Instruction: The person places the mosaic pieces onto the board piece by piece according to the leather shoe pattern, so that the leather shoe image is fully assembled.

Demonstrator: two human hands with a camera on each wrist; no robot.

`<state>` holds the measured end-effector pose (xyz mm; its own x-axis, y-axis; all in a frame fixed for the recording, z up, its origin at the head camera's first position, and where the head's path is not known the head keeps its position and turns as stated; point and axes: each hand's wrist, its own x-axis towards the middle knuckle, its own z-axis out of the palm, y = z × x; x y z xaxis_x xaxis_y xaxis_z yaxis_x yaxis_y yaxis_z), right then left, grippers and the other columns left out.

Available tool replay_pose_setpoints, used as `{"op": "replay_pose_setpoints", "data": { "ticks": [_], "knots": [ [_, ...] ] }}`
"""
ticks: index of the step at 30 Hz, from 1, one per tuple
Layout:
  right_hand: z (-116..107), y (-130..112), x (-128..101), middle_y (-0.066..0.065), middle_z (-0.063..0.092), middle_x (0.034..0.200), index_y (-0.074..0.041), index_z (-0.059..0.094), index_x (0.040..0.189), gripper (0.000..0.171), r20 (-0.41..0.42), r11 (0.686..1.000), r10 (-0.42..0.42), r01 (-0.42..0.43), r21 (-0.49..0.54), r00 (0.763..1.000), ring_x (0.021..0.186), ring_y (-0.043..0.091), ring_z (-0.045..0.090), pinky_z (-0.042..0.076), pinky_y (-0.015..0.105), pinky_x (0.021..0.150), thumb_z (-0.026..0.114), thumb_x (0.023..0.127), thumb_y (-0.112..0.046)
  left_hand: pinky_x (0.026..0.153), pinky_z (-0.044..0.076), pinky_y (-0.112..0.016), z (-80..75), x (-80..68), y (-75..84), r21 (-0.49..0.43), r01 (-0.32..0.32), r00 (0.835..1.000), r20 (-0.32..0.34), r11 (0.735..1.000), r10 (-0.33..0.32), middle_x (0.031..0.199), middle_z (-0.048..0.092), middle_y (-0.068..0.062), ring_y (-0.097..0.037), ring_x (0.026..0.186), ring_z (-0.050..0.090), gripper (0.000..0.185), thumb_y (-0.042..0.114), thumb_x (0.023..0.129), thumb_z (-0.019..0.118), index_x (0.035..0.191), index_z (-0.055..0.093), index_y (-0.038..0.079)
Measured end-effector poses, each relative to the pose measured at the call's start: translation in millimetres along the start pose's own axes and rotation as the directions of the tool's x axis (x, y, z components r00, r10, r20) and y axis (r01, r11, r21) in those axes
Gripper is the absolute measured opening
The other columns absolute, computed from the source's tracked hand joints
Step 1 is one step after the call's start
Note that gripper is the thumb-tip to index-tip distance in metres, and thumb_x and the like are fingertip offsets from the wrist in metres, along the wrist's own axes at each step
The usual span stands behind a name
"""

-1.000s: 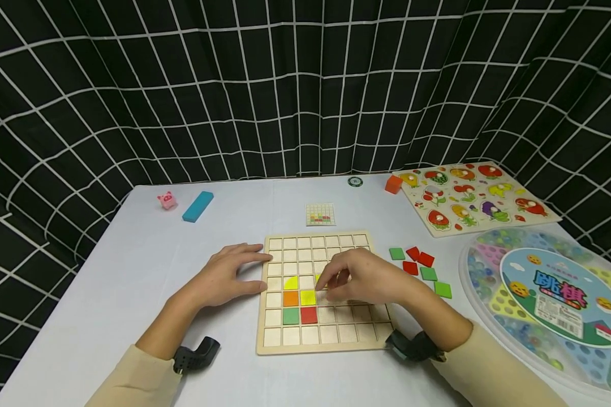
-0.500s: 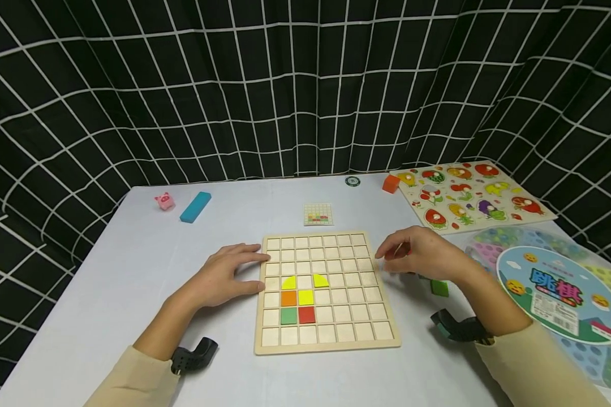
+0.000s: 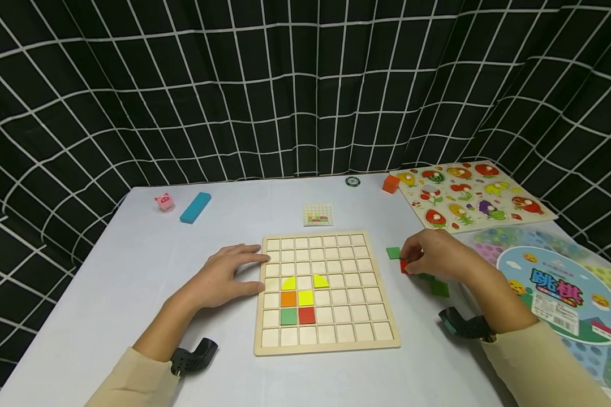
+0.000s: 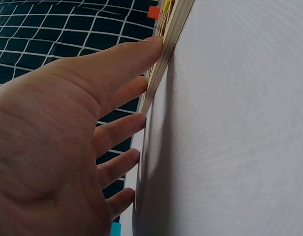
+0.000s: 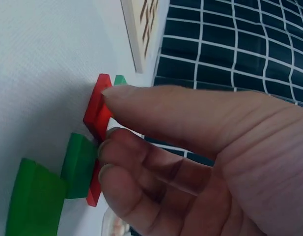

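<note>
Red tile (image 3: 404, 265) in my right hand's (image 3: 433, 257) pinch, on the white table (image 3: 132, 271) just right of the grid board (image 3: 326, 291).

Thumb and curled fingers (image 5: 141, 162) clamp its edges among loose green tiles (image 5: 80, 164); I'd judge a clean lift needs the neighbours left undisturbed and the tile kept flat for its cell. My left hand (image 3: 224, 277) lies open, fingertips against the board's left edge, bracing it. Far right, a fruit puzzle (image 3: 468, 195) sits well apart.

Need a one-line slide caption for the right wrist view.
Right hand pinches a red tile on the table beside green tiles.
</note>
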<state>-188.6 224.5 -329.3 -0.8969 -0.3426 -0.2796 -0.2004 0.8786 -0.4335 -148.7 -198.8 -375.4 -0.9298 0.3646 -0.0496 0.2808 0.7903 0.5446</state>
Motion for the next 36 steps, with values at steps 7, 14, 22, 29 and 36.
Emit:
{"op": "replay_pose_setpoints", "data": {
  "ticks": [7,14,22,29,36],
  "knots": [
    [4,-1,-1,0.003,0.062,0.086,-0.009,0.070,0.094,0.019,0.006,0.999,-0.038,0.039,-0.013,0.999,0.081,0.020,0.053,0.048,0.032,0.070,0.085,0.081,-0.009,0.118,0.027,-0.069,-1.3,-0.5,0.7,-0.004,-0.015,1.000,0.001,1.000,0.015,0.160,0.048,-0.009,-0.040,0.150,0.034,0.056,0.038,0.090,0.079,0.142,0.065,0.024],
    [7,-6,-3,0.001,0.057,0.080,-0.012,0.062,0.087,0.021,-0.004,0.997,-0.077,0.077,0.027,0.997,0.078,0.018,0.052,0.044,0.031,0.065,0.082,0.083,-0.006,0.119,0.027,-0.069,0.1,0.3,0.6,-0.003,-0.007,1.000,0.009,1.000,0.007,0.160,0.048,-0.009,-0.040,0.151,0.035,0.056,0.036,0.089,0.079,0.142,0.065,0.024],
    [10,-21,-2,0.005,0.062,0.083,-0.010,0.068,0.094,0.011,-0.057,0.961,-0.132,0.142,0.236,0.990,0.065,0.021,0.057,0.053,0.030,0.056,0.078,0.089,-0.008,0.119,0.026,-0.068,1.4,1.7,-1.3,0.001,-0.004,1.000,0.013,1.000,0.004,0.161,0.046,-0.007,-0.038,0.152,0.033,0.058,0.037,0.089,0.079,0.143,0.064,0.025],
    [29,-56,5,0.006,0.062,0.084,-0.007,0.071,0.098,0.009,0.020,0.897,-0.231,0.205,0.392,0.973,0.067,0.021,0.060,0.057,0.031,0.060,0.076,0.091,-0.007,0.120,0.027,-0.068,0.6,2.9,-1.6,0.003,-0.001,1.000,0.009,1.000,0.001,0.161,0.046,-0.007,-0.038,0.152,0.033,0.057,0.037,0.089,0.080,0.143,0.064,0.025],
    [52,-91,10,0.006,0.062,0.080,-0.011,0.071,0.094,0.006,0.144,0.867,-0.302,0.209,0.453,0.942,0.064,0.020,0.063,0.060,0.034,0.065,0.072,0.092,-0.005,0.120,0.025,-0.067,-1.1,1.8,-0.1,-0.004,0.013,1.000,0.011,1.000,-0.013,0.162,0.046,-0.007,-0.037,0.153,0.032,0.057,0.038,0.089,0.079,0.143,0.064,0.025]
  ]
}}
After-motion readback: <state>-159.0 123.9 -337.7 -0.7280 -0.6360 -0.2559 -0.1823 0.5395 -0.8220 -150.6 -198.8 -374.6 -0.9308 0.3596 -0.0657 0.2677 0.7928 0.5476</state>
